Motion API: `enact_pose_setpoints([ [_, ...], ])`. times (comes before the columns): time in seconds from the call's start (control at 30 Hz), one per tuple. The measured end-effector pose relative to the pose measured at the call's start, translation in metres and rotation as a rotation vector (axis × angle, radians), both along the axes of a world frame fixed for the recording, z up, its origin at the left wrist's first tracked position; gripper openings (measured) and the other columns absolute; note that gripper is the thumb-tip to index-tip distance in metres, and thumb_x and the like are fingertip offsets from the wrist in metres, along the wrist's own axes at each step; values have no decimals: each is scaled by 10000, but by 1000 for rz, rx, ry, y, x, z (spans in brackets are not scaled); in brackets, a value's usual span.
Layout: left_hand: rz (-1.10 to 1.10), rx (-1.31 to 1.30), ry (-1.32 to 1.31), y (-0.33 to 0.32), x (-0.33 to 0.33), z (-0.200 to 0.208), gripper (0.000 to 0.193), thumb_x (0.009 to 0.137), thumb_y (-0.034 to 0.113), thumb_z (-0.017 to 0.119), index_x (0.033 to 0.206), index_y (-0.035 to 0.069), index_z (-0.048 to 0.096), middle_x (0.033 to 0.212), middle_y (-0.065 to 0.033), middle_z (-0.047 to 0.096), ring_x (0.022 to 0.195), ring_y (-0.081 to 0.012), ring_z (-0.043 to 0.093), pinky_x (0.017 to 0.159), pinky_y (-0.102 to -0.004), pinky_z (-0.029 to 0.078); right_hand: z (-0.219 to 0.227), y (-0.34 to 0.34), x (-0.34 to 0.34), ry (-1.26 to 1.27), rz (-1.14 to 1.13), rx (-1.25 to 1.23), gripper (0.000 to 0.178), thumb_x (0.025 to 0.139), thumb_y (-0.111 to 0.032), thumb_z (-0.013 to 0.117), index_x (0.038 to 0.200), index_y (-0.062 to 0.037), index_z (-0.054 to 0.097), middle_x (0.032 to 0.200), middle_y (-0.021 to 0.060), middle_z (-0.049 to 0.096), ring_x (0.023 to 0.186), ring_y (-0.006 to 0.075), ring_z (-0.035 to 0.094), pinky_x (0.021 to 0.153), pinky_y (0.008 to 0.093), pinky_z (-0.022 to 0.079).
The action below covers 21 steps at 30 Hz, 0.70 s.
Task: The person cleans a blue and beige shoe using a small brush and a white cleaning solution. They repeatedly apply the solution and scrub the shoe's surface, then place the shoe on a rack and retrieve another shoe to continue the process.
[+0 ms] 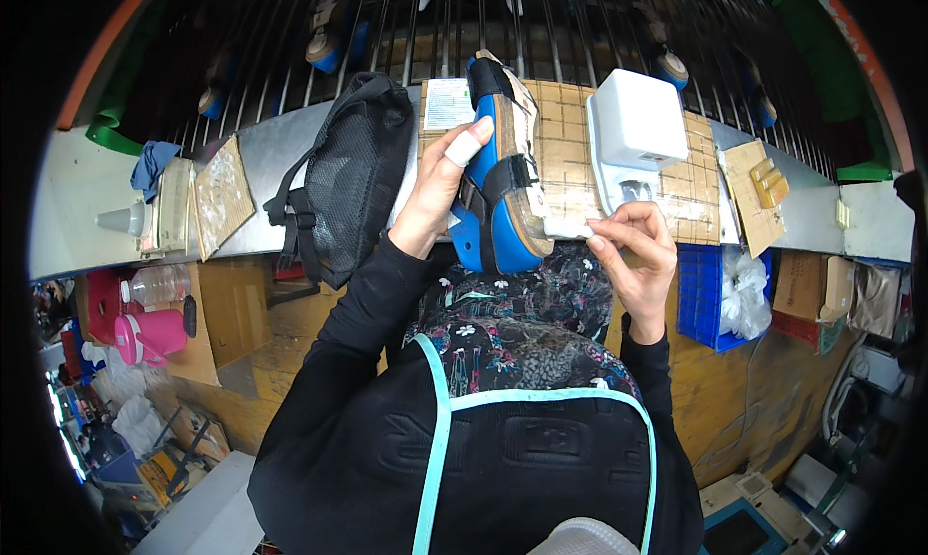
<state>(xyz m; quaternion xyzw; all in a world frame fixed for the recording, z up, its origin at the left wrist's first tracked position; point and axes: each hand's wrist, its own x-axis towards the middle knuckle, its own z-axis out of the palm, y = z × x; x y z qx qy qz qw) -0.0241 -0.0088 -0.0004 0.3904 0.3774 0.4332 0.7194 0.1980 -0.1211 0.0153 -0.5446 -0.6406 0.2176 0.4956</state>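
A sandal upper with dark straps and a tan sole edge (518,215) is fitted on a blue shoe last (483,238), held over the near edge of the bench. My left hand (437,189), its thumb wrapped in white tape, grips the last and straps from the left side; its other fingers are hidden behind. Pinched in my right hand (640,265) is a small white piece (568,228), maybe cloth or cotton, which reaches to the sole edge near the lower end of the last. Behind that hand stands a white box-shaped container (638,120) on a pale base.
Taped brown cardboard (694,192) covers the bench. A black mesh bag (353,168) lies left of the shoe. Beyond the bench, metal rollers (440,23) carry several more blue lasts (324,54). Below right is a blue crate (698,294); below left, a pink jug (150,337).
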Motion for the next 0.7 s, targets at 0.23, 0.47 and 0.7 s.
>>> enact_pose_setpoints([
  [0.23,-57,-184,-190,1,11,5,585,878,469,639,1231,8,568,1086,-87,642,963,-138,624,861,-279,508,12,9,6,34,84,72,224,724,-39,787,944,-54,751,888,58,574,753,130,578,633,256,473],
  [0.47,-220,-306,-411,-7,9,-7,582,961,414,520,1409,62,404,1318,-151,542,1163,-233,579,960,-373,513,28,32,7,-55,214,218,234,716,-24,779,944,-69,754,883,50,569,770,140,574,631,254,478],
  [0.7,-774,-525,-943,-22,1,-21,600,944,528,422,1367,102,433,1234,-197,553,905,-367,590,700,-395,532,33,53,-4,-51,335,247,226,710,-60,793,931,-89,763,855,39,580,785,140,567,632,266,480],
])
